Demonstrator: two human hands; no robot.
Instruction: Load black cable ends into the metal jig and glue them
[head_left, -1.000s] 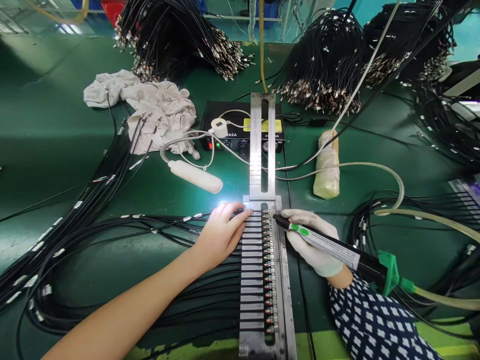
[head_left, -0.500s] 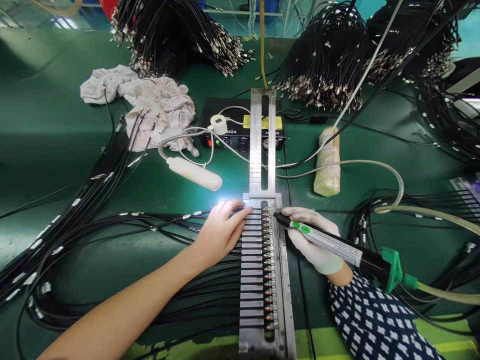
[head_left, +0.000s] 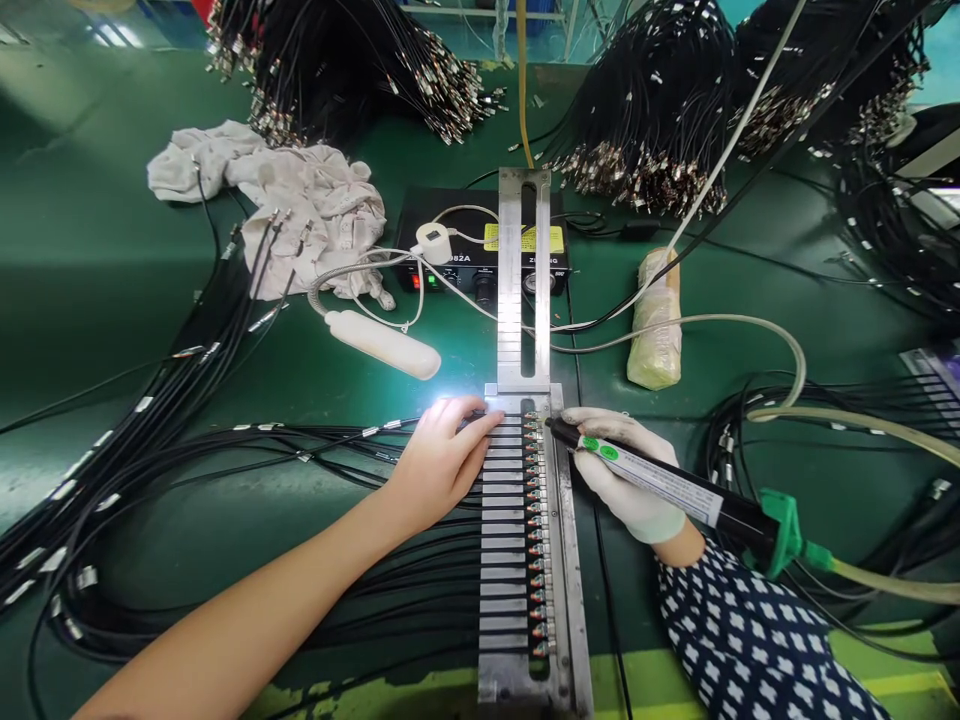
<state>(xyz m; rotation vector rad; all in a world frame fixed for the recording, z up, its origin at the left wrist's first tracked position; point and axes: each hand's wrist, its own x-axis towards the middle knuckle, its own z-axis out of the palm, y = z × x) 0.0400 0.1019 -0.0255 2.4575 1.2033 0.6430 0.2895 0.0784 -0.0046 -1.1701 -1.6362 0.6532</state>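
Note:
My bare left hand rests at the upper left edge of a slotted metal fixture, its thumb and fingers closed on a black cable. Black cables lie side by side in the slots, and their small metal connectors line up over the fixture's long opening. In a white glove, my right hand grips a black dispensing syringe with a green cap and a clear hose at its rear. The syringe's dark tip points left, close to the uppermost connectors; whether it touches one I cannot tell.
Behind the fixture stands a black dispenser box, partly covered by a slotted metal plate. A white lamp shines near my left hand. A crumpled cloth, a wrapped block and cable bundles lie around.
The view has shifted very slightly, so everything sits a little higher in the picture. Both hands keep their places at the fixture, and the syringe tip stays by the uppermost connectors.

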